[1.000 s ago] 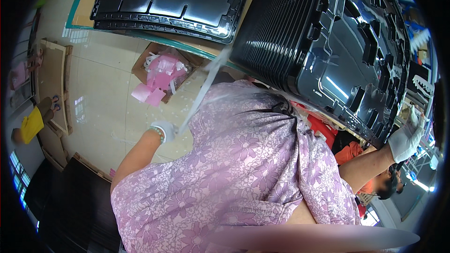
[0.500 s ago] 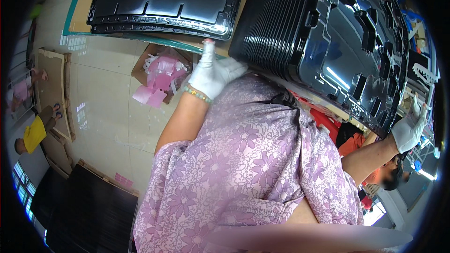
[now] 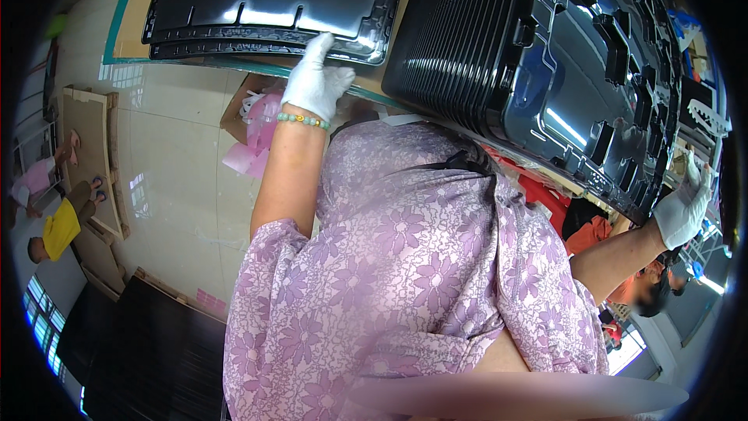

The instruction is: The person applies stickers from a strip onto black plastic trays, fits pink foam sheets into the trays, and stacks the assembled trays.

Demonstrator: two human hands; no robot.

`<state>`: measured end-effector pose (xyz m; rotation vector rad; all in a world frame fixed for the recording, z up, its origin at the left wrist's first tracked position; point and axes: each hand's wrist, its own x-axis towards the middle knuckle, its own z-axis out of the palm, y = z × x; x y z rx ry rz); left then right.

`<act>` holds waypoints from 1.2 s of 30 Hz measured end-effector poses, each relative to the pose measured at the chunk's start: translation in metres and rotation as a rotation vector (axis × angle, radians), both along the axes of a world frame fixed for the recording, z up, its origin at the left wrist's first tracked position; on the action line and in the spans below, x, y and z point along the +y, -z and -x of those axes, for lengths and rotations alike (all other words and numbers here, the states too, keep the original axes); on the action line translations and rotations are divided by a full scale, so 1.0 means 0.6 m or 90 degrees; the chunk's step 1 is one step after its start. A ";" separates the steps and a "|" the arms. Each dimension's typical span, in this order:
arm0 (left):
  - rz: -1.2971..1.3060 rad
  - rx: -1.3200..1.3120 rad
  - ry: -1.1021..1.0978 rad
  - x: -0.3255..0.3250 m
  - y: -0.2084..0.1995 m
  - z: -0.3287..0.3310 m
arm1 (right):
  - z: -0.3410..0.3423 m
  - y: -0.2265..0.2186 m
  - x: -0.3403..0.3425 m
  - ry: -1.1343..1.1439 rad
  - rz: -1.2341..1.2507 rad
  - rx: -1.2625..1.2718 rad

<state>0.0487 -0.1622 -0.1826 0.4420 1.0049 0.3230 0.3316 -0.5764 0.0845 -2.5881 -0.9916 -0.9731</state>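
Observation:
My left hand (image 3: pixel 314 84), in a white glove with a beaded bracelet at the wrist, is at the near edge of a low pile of black plastic trays (image 3: pixel 273 0). Its thumb points up over the tray rim and stands apart from the other fingers, which are partly bent; I see nothing held. To the right rises a tall stack of nested black trays (image 3: pixel 456 39), its glossy top tray facing me. My right hand (image 3: pixel 682 214), also white-gloved, is beside that stack's lower right corner with fingers stretched out and apart. Whether it touches the stack is unclear.
The tray piles rest on a brown table with a green edge (image 3: pixel 118 19). Below it stands a carton of pink scraps (image 3: pixel 261 121). Wooden pallets (image 3: pixel 89 156) and a black stack (image 3: pixel 156 351) stand left. People are at the far left and at the right.
My left hand has moved left and slightly up, from beside the tall stack to the low pile's near edge. My right hand has hardly moved.

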 end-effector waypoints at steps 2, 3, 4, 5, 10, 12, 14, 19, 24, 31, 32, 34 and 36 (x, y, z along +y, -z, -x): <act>0.019 -0.023 -0.033 0.005 0.008 0.002 | 0.000 0.004 -0.001 -0.030 -0.038 0.038; 0.032 -0.010 -0.055 0.006 0.009 0.000 | 0.002 0.005 0.001 -0.031 -0.060 0.053; 0.021 0.007 -0.072 0.014 0.014 0.003 | 0.006 0.006 0.003 -0.031 -0.082 0.070; 0.001 0.025 -0.094 0.026 0.021 0.007 | 0.011 0.005 0.009 -0.029 -0.082 0.071; -0.041 0.025 -0.052 0.076 0.035 0.033 | 0.014 -0.003 0.013 0.011 0.099 -0.019; -0.030 -0.018 -0.033 0.075 0.035 0.032 | 0.025 -0.001 0.030 0.037 0.019 0.008; -0.028 -0.014 -0.019 0.070 0.027 0.039 | 0.029 -0.003 0.028 0.042 0.023 -0.004; -0.527 0.266 -0.282 0.022 -0.029 0.033 | -0.007 0.005 -0.044 -0.061 -0.094 0.058; -1.383 0.354 0.158 0.022 -0.070 0.032 | -0.020 -0.008 -0.074 0.025 0.115 -0.067; -1.444 0.329 0.339 0.040 -0.039 0.033 | -0.023 -0.008 -0.056 0.129 0.245 -0.190; -1.449 0.321 0.337 0.038 -0.043 0.030 | -0.034 -0.007 -0.065 0.054 0.228 -0.189; -1.434 0.314 0.372 0.032 -0.054 0.022 | -0.036 0.003 -0.067 0.034 0.138 -0.144; -1.424 0.276 0.399 0.026 -0.080 0.008 | -0.003 -0.002 -0.063 0.074 0.047 -0.099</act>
